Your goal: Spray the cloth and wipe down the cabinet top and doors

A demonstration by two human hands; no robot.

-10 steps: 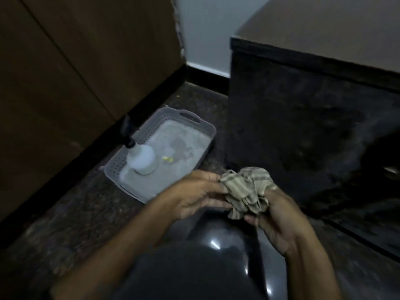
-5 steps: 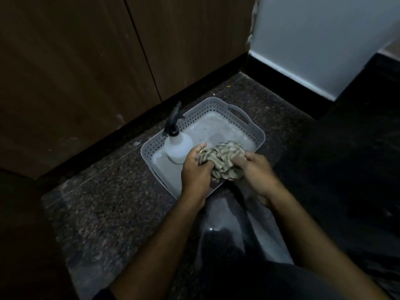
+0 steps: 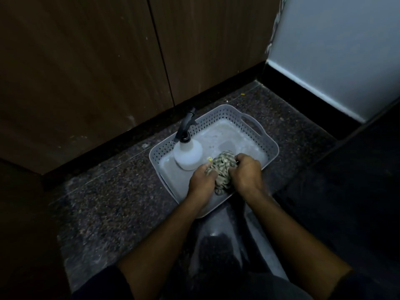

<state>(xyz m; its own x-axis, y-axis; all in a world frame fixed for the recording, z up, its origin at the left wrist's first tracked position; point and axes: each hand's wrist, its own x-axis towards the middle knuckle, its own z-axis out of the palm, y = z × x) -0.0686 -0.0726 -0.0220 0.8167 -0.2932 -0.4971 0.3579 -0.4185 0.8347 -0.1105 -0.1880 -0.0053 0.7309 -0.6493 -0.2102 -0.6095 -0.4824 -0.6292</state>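
**Both hands on cloth inside basket**

Currently the left hand [image 3: 200, 180] and the right hand [image 3: 245, 173] are both closed on a bunched striped cloth [image 3: 223, 169], each grip holding one side of it. The cloth sits low in a grey perforated basket [image 3: 267, 146], at the near end; whether it touches the basket bottom cannot be told. A white spray bottle [image 3: 187, 153] with a black trigger head stands upright in the same basket, just beside the left hand, at the left wall. The basket rests on a speckled stone floor [image 3: 112, 202], close to the dark skirting of brown wooden cabinet doors [image 3: 86, 68]. A pale wall [image 3: 337, 50] rises at the upper right. Both forearms are bare. Lighting is dim; fine detail of the cloth is unclear.
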